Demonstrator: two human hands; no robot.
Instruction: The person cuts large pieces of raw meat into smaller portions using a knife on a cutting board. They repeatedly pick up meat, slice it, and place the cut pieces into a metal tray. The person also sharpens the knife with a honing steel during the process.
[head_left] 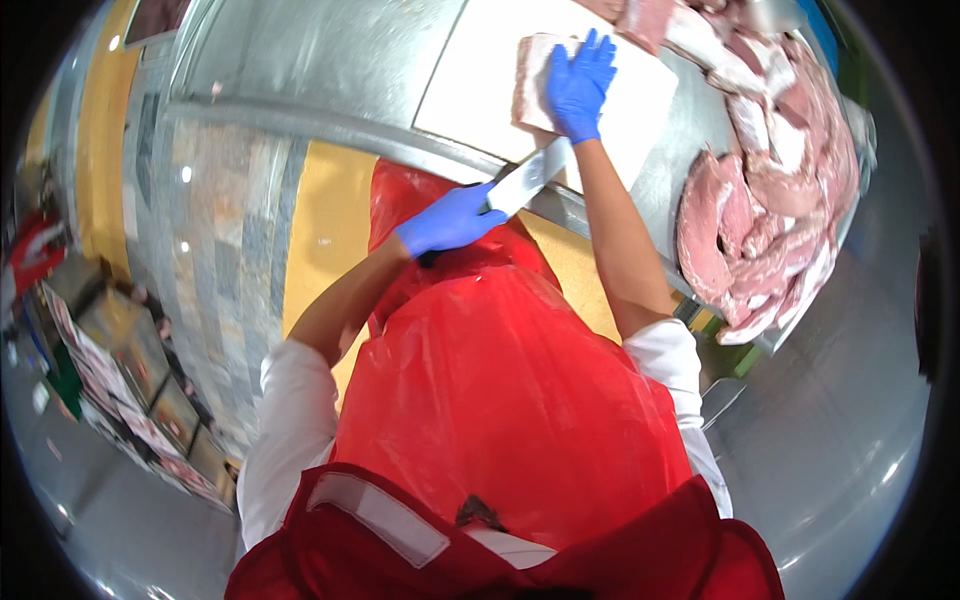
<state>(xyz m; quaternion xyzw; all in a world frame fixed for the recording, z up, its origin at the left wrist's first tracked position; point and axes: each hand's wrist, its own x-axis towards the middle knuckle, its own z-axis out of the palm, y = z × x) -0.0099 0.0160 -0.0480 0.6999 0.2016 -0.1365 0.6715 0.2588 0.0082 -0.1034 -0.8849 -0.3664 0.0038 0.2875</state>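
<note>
My left hand (452,218), in a blue glove, is closed round the handle of a knife (528,180) with a broad, pale blade. The blade slants up to the right over the table's front edge, its far end close to my right wrist. Flat on a slab of pale pink meat (533,82) lies my right hand (582,88), also blue-gloved, with its fingers stretched out. That slab rests on a white cutting board (470,75); my palm hides part of it.
Several long pink meat pieces (785,190) are heaped at the right of the metal table (310,60). Another cut (645,22) sits at the board's far edge. Stacked boxes (130,345) stand on the floor at left. A red apron (490,380) covers my front.
</note>
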